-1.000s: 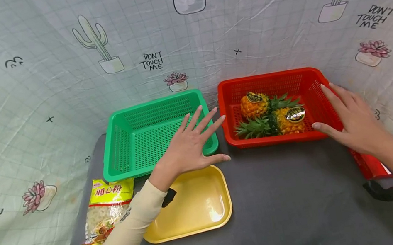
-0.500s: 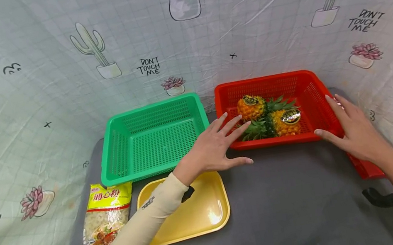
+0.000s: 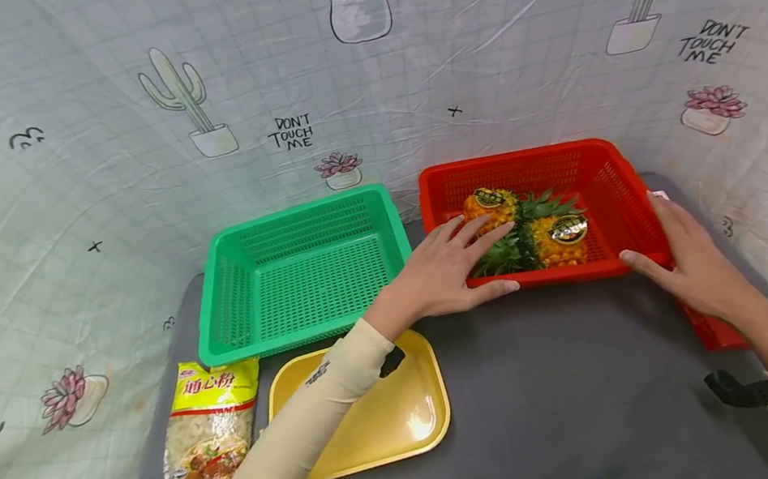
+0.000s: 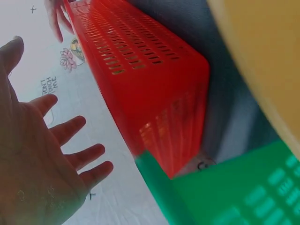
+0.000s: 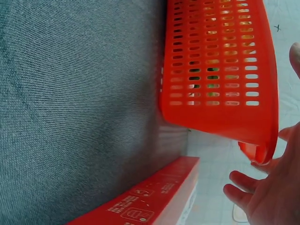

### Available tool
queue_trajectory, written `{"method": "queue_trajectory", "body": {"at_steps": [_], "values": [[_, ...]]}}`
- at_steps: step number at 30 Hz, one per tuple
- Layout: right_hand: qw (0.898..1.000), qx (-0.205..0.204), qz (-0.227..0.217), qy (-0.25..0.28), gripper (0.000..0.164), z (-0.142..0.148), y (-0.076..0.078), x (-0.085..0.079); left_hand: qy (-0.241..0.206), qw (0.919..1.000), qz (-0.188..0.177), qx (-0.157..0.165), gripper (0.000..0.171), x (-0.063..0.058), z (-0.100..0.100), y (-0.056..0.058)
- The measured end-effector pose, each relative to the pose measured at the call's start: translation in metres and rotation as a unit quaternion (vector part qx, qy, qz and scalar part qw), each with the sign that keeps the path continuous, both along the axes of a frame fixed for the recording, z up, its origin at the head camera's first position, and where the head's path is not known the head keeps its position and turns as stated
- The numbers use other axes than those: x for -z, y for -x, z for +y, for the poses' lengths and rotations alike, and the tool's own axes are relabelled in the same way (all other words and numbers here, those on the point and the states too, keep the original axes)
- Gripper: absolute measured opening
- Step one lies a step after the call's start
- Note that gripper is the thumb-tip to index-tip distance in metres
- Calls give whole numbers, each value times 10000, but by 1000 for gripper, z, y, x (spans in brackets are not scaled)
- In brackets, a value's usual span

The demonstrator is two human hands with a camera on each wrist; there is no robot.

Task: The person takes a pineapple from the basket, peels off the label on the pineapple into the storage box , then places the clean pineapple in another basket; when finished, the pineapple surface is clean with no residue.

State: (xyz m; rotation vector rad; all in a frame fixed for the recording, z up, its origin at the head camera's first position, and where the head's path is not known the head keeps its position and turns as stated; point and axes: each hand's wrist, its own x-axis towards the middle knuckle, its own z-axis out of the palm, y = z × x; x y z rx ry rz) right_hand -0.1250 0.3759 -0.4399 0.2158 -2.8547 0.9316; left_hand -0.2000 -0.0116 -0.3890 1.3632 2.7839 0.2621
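A red plastic basket holds two pineapples: one at the left with fingers partly over it, the other nearer the front wall with a dark label. In the head view my left hand overlaps the basket's left front corner, fingers spread. Its palm shows above the basket wall in the left wrist view, holding nothing. At the right end, the fingers of my right hand lie along the basket rim, thumb by the front corner. The right wrist view shows those fingers loosely spread at the rim.
Left of the red basket stands a green basket. A yellow tray lies in front of it, partly under my left forearm. A pasta bag lies at the left. Beside my right wrist is a red box. Patterned cloth hangs behind.
My left hand has moved right, from over the green basket's corner to the red basket's left front. My right hand has edged closer to the basket's right rim. The view has shifted slightly.
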Motion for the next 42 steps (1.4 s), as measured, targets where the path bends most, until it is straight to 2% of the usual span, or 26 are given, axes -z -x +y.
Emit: {"method": "queue_trajectory", "body": {"at_steps": [7,11,16,21,29,36,42], "values": [[9998,77,84,140,99,2,3,8,146,9998,-156,32,84,-4,27,6],[9991,80,103,415,96,4,6,13,207,9993,-309,31,82,-3,38,12],[9967,256,-233,731,93,8,4,17,48,9973,-730,-5,82,2,51,20],[9957,376,-268,804,97,6,3,17,-135,9938,-1103,-36,84,5,60,25],[9909,642,-798,877,104,0,3,16,-43,9929,-1184,-127,84,8,64,30],[9881,735,-987,927,106,2,3,18,101,9958,-897,-120,84,13,74,34],[9859,746,-1076,1044,105,1,1,17,95,9944,-1042,-112,81,16,80,36]]}}
